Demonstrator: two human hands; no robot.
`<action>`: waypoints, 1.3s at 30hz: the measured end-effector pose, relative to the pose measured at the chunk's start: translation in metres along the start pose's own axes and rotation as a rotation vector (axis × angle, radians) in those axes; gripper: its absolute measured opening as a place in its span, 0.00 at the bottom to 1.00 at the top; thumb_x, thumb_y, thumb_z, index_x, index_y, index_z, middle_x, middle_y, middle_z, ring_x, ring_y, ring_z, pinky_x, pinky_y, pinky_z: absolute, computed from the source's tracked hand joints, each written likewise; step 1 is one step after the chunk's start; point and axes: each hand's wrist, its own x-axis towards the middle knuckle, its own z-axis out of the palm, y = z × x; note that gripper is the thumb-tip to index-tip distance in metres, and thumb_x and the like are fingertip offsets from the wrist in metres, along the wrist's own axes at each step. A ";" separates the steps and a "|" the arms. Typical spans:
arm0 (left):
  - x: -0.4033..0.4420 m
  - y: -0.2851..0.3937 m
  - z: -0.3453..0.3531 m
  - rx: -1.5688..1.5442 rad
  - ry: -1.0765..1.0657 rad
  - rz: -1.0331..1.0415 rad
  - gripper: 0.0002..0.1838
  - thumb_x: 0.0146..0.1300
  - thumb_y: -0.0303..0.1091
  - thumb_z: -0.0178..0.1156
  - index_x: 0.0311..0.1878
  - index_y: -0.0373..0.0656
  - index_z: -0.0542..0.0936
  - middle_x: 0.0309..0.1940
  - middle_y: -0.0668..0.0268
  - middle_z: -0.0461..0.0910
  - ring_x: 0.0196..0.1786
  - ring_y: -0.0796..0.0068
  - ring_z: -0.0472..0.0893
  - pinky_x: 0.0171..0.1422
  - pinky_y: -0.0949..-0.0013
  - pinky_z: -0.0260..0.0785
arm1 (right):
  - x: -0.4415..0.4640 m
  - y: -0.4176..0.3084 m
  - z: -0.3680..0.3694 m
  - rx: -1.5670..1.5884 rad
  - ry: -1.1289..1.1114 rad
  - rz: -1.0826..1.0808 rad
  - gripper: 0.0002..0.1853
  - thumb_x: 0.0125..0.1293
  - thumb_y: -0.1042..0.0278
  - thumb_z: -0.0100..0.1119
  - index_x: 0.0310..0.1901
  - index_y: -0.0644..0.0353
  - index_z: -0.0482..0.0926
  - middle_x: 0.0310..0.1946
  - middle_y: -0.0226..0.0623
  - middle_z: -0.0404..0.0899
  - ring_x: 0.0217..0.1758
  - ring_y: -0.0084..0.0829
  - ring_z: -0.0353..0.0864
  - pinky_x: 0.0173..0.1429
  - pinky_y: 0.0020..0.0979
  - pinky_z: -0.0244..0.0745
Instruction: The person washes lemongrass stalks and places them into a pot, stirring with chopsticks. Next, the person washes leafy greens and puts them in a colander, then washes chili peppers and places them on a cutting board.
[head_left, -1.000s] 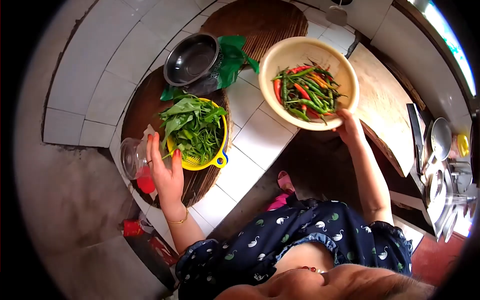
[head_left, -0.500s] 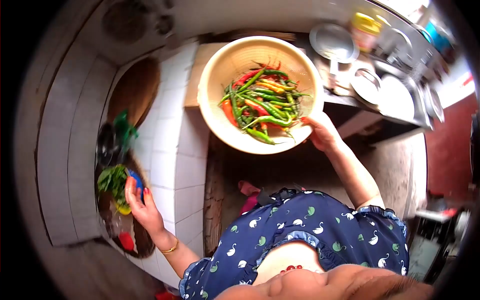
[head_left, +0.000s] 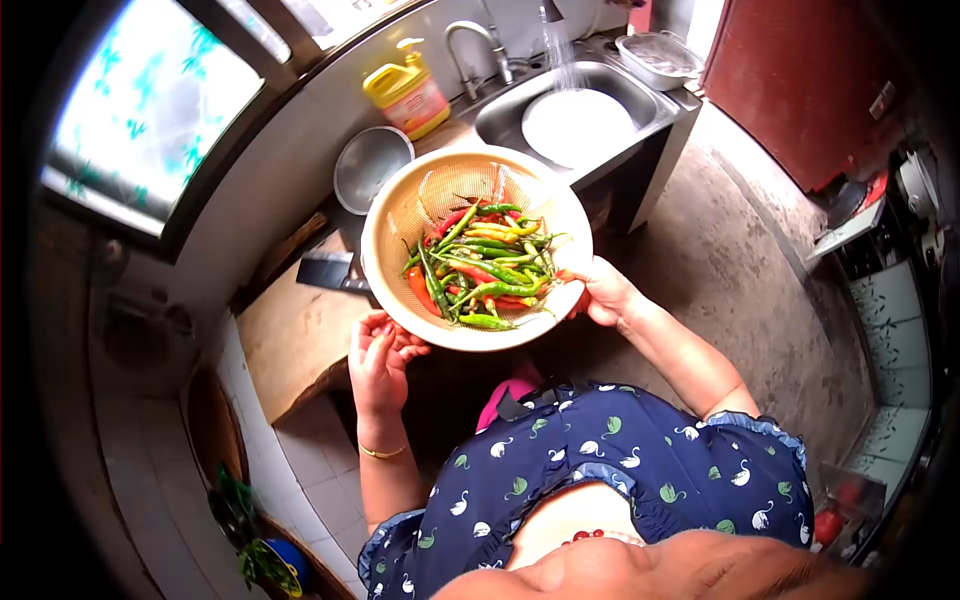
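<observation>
The colander (head_left: 428,196) is hiding a good part of what is lying behind it: its rim is covering the end of the cleaver (head_left: 324,270)'s handle and the lower right side of the metal bowl (head_left: 370,172). The wooden board (head_left: 292,335) is running out of sight behind the colander and the left hand (head_left: 380,365), with the cleaver lying by its far edge. At the lower left the leafy greens (head_left: 262,565) are fading into shadow and the dark border. Whether the white round thing (head_left: 578,128) in the sink (head_left: 655,105) is a plate or a lid is hard to make out.

The colander is hanging in the air before the person, tilting its opening toward the camera. The right hand (head_left: 603,293) is grasping its right near edge, the thumb pressing on the rim and the other fingers mostly disappearing beneath. The left fingers are bending loosely against the near left edge; I cannot tell whether they are gripping or only touching. The red, green and yellow peppers (head_left: 485,268) are lying in the colander, heaping toward its near edge, apart from all fingertips, the right thumb being nearest.
</observation>
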 end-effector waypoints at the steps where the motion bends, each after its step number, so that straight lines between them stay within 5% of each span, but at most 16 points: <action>1: 0.006 0.004 0.005 -0.040 -0.030 -0.017 0.11 0.63 0.27 0.50 0.48 0.37 0.66 0.34 0.56 0.77 0.33 0.66 0.79 0.36 0.66 0.76 | 0.002 0.002 -0.004 0.022 0.005 0.015 0.15 0.61 0.62 0.56 0.45 0.65 0.75 0.29 0.40 0.82 0.19 0.28 0.80 0.18 0.24 0.75; 3: 0.023 0.011 0.003 -0.032 -0.097 -0.020 0.12 0.62 0.26 0.51 0.48 0.38 0.66 0.35 0.56 0.77 0.31 0.66 0.80 0.35 0.66 0.76 | 0.009 0.009 -0.006 0.076 0.031 0.022 0.15 0.61 0.63 0.55 0.45 0.65 0.74 0.29 0.39 0.82 0.19 0.27 0.80 0.18 0.24 0.74; 11: 0.081 0.017 0.047 -0.044 -0.138 -0.040 0.11 0.59 0.22 0.56 0.44 0.34 0.68 0.31 0.61 0.76 0.25 0.72 0.78 0.26 0.73 0.74 | 0.034 0.004 -0.010 0.407 0.102 0.113 0.19 0.63 0.72 0.49 0.54 0.72 0.67 0.47 0.51 0.76 0.48 0.43 0.79 0.52 0.40 0.78; 15: 0.108 0.014 0.076 0.017 -0.217 -0.020 0.09 0.60 0.22 0.56 0.42 0.36 0.69 0.29 0.63 0.75 0.25 0.76 0.77 0.26 0.74 0.73 | 0.050 0.012 -0.027 0.199 0.172 -0.130 0.17 0.65 0.69 0.49 0.53 0.68 0.69 0.45 0.46 0.77 0.43 0.35 0.82 0.43 0.34 0.82; 17: 0.116 0.017 0.087 0.002 -0.214 -0.032 0.09 0.60 0.24 0.57 0.42 0.35 0.69 0.29 0.63 0.75 0.25 0.77 0.76 0.27 0.74 0.74 | 0.046 0.002 -0.019 0.290 0.240 -0.001 0.16 0.67 0.68 0.46 0.53 0.66 0.69 0.44 0.44 0.78 0.42 0.34 0.82 0.42 0.33 0.82; 18: 0.120 0.017 0.092 -0.003 -0.199 -0.052 0.09 0.61 0.25 0.57 0.42 0.35 0.69 0.29 0.63 0.75 0.25 0.77 0.76 0.28 0.74 0.74 | 0.047 -0.003 -0.011 0.341 0.339 0.028 0.14 0.68 0.68 0.43 0.51 0.64 0.70 0.39 0.40 0.79 0.34 0.30 0.82 0.31 0.27 0.81; 21: 0.131 0.018 0.104 -0.006 -0.184 -0.087 0.10 0.60 0.23 0.58 0.42 0.34 0.67 0.31 0.61 0.76 0.28 0.75 0.77 0.29 0.75 0.75 | 0.063 0.006 -0.059 0.208 0.195 0.155 0.13 0.68 0.67 0.43 0.49 0.62 0.72 0.35 0.37 0.79 0.27 0.26 0.79 0.20 0.21 0.73; 22: 0.134 0.016 0.106 -0.005 -0.183 -0.083 0.10 0.60 0.24 0.58 0.42 0.34 0.67 0.30 0.61 0.76 0.28 0.75 0.78 0.29 0.74 0.76 | 0.064 -0.005 -0.049 0.247 0.303 0.147 0.12 0.68 0.67 0.44 0.46 0.62 0.73 0.33 0.36 0.79 0.23 0.24 0.77 0.15 0.19 0.67; 25: 0.145 0.003 0.127 0.014 -0.149 0.013 0.09 0.60 0.25 0.58 0.41 0.33 0.70 0.29 0.62 0.76 0.27 0.75 0.78 0.31 0.75 0.74 | 0.072 -0.056 -0.031 0.408 0.404 0.120 0.12 0.67 0.67 0.44 0.45 0.63 0.73 0.33 0.36 0.80 0.25 0.24 0.78 0.18 0.20 0.70; 27: 0.132 0.002 0.104 0.059 -0.021 -0.035 0.09 0.60 0.25 0.58 0.41 0.34 0.71 0.29 0.62 0.76 0.27 0.73 0.78 0.31 0.74 0.75 | 0.088 -0.007 -0.052 0.235 0.310 0.229 0.10 0.66 0.69 0.45 0.43 0.63 0.75 0.30 0.34 0.80 0.26 0.27 0.80 0.25 0.25 0.76; 29: 0.139 0.006 0.098 0.110 0.066 -0.080 0.10 0.59 0.25 0.58 0.40 0.35 0.68 0.29 0.61 0.75 0.27 0.71 0.79 0.31 0.70 0.77 | 0.092 -0.014 -0.034 0.297 0.312 0.473 0.08 0.65 0.70 0.46 0.40 0.62 0.75 0.28 0.32 0.79 0.23 0.24 0.77 0.21 0.24 0.72; 30: 0.143 0.008 0.105 0.130 0.074 -0.079 0.09 0.59 0.25 0.58 0.40 0.35 0.69 0.30 0.61 0.75 0.28 0.71 0.79 0.32 0.70 0.77 | 0.111 0.018 -0.071 0.298 0.166 0.454 0.07 0.64 0.70 0.46 0.37 0.60 0.75 0.25 0.30 0.78 0.20 0.23 0.74 0.18 0.22 0.68; 36: 0.118 0.018 0.114 0.159 0.086 0.011 0.09 0.60 0.25 0.58 0.41 0.35 0.70 0.30 0.62 0.76 0.28 0.73 0.79 0.31 0.72 0.77 | 0.096 -0.005 -0.046 0.314 0.194 0.389 0.08 0.63 0.70 0.45 0.41 0.59 0.71 0.25 0.32 0.75 0.16 0.23 0.67 0.17 0.21 0.65; 39: 0.123 0.006 0.101 0.140 0.199 -0.073 0.08 0.60 0.25 0.58 0.40 0.35 0.70 0.29 0.62 0.77 0.27 0.73 0.79 0.31 0.73 0.77 | 0.108 0.010 -0.060 0.221 0.174 0.628 0.10 0.64 0.66 0.46 0.44 0.59 0.70 0.26 0.34 0.76 0.16 0.23 0.70 0.13 0.19 0.61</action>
